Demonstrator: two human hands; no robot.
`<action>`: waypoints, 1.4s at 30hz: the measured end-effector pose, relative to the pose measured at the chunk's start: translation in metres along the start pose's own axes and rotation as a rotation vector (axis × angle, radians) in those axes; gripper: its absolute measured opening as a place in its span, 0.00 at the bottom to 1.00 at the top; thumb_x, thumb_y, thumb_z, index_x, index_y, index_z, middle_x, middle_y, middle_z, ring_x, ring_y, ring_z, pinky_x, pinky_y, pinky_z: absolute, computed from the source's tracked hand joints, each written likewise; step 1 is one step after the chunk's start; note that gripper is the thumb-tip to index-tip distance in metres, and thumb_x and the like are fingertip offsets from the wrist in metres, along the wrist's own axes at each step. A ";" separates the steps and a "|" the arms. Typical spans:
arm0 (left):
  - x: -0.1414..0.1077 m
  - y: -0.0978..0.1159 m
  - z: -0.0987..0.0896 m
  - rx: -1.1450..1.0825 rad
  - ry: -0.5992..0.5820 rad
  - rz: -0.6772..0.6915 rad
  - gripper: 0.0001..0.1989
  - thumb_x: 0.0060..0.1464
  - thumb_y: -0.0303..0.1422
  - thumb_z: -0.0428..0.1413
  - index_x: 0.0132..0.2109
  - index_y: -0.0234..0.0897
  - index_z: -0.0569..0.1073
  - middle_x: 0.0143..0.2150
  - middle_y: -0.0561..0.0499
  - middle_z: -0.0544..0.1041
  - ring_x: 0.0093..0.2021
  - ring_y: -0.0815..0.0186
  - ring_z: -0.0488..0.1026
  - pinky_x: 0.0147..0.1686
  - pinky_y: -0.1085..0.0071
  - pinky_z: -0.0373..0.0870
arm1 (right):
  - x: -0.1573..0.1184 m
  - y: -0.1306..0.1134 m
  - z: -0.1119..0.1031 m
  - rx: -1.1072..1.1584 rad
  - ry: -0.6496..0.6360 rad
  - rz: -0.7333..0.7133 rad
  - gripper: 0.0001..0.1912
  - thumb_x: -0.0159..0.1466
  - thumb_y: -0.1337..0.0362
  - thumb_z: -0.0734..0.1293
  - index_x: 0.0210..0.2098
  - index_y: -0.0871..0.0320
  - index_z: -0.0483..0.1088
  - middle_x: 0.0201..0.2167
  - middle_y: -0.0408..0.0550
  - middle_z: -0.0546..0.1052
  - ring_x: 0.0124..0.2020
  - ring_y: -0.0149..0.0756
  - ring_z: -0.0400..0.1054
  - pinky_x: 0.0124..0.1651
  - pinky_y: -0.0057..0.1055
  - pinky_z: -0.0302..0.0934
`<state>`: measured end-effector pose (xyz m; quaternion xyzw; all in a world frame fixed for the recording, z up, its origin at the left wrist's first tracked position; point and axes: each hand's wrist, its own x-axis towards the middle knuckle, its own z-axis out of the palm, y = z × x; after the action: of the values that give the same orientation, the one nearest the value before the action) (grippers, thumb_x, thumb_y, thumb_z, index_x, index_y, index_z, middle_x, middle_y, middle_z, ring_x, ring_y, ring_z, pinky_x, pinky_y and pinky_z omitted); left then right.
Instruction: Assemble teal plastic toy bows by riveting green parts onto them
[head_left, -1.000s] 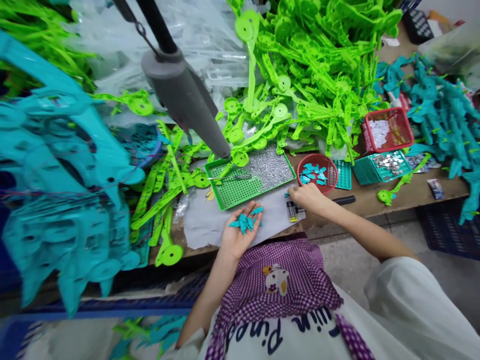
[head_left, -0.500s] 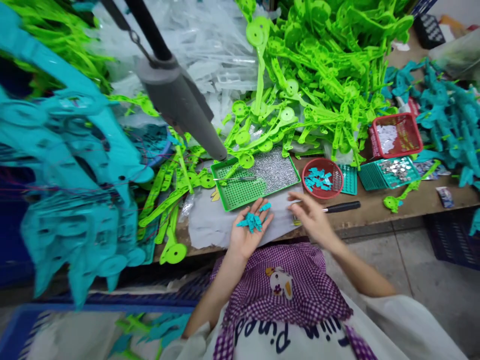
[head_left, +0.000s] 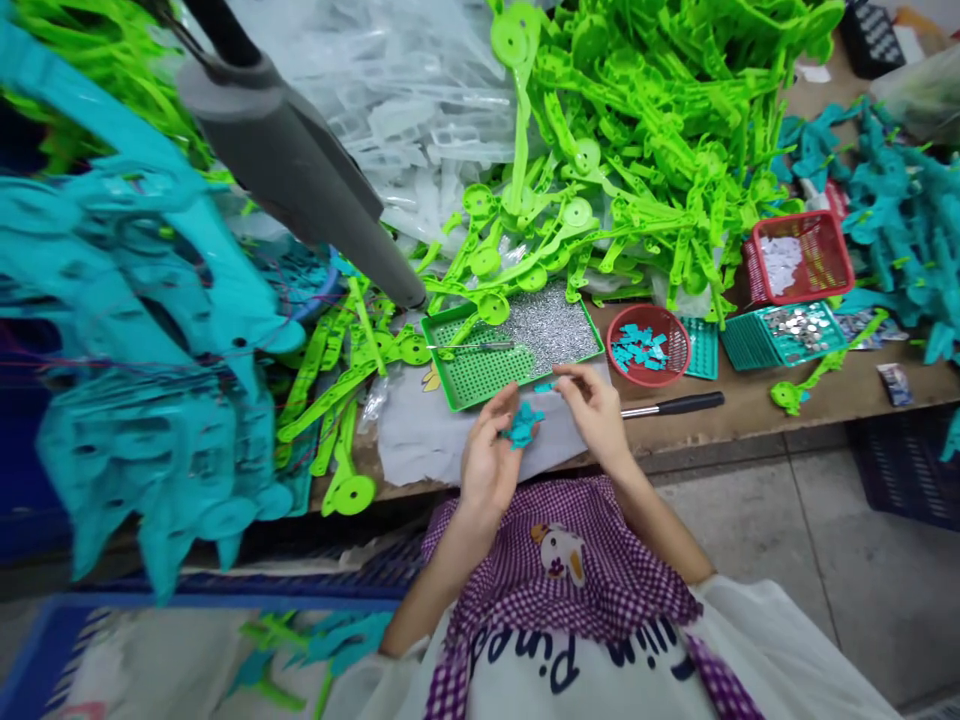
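Several small teal pieces [head_left: 523,425] lie in my left hand [head_left: 489,455], its fingers curled up around them. My right hand [head_left: 596,415] is just to the right, with thumb and fingertips pinched on one small teal piece [head_left: 545,388]. Both hands are over the grey cloth [head_left: 420,440], in front of the green tray [head_left: 480,380]. That tray holds many tiny silvery parts [head_left: 555,330] and a thin metal tool [head_left: 480,346]. A red round basket [head_left: 684,345] of teal pieces stands right of the tray.
A black-handled screwdriver [head_left: 690,402] lies right of my right hand. Green plastic parts [head_left: 645,150] pile up behind the tray. Large teal parts [head_left: 150,400] stand at the left. A grey hanging tool [head_left: 300,160] slants down over the bench. Red and teal baskets sit at the right.
My right hand has moved left to my left hand and now pinches a teal piece. The fingers of my left hand have curled up more. The hanging tool appears further left.
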<state>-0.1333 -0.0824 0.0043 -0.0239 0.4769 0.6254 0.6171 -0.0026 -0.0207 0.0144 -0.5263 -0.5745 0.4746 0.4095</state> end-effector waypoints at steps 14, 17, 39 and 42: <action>0.011 0.007 -0.048 0.658 0.048 0.489 0.08 0.53 0.32 0.61 0.41 0.41 0.80 0.39 0.49 0.79 0.34 0.66 0.73 0.35 0.73 0.72 | -0.003 0.009 -0.005 -0.659 -0.492 -0.288 0.16 0.67 0.60 0.65 0.52 0.58 0.73 0.49 0.56 0.77 0.48 0.41 0.72 0.50 0.38 0.66; 0.013 0.007 -0.047 1.001 -0.090 0.559 0.15 0.50 0.30 0.64 0.47 0.45 0.81 0.48 0.47 0.77 0.48 0.58 0.73 0.54 0.65 0.68 | -0.021 0.030 0.001 -0.855 -0.560 -0.334 0.20 0.67 0.61 0.65 0.58 0.57 0.70 0.58 0.60 0.72 0.55 0.47 0.68 0.52 0.44 0.66; 0.017 0.010 -0.071 1.349 -0.083 0.758 0.05 0.52 0.33 0.59 0.38 0.42 0.78 0.38 0.48 0.75 0.36 0.62 0.72 0.43 0.68 0.70 | 0.001 0.034 -0.025 -0.761 -0.593 -0.183 0.44 0.58 0.61 0.73 0.68 0.59 0.51 0.60 0.62 0.63 0.61 0.51 0.62 0.63 0.50 0.60; 0.017 0.012 -0.073 1.375 -0.088 0.753 0.05 0.52 0.32 0.59 0.38 0.41 0.77 0.37 0.49 0.74 0.33 0.64 0.71 0.41 0.69 0.70 | 0.006 0.032 -0.027 -0.785 -0.652 -0.200 0.40 0.59 0.64 0.71 0.67 0.60 0.53 0.59 0.61 0.64 0.61 0.52 0.62 0.64 0.50 0.59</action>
<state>-0.1874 -0.1121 -0.0392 0.5516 0.7081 0.3572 0.2581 0.0296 -0.0115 -0.0112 -0.4075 -0.8545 0.3213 0.0246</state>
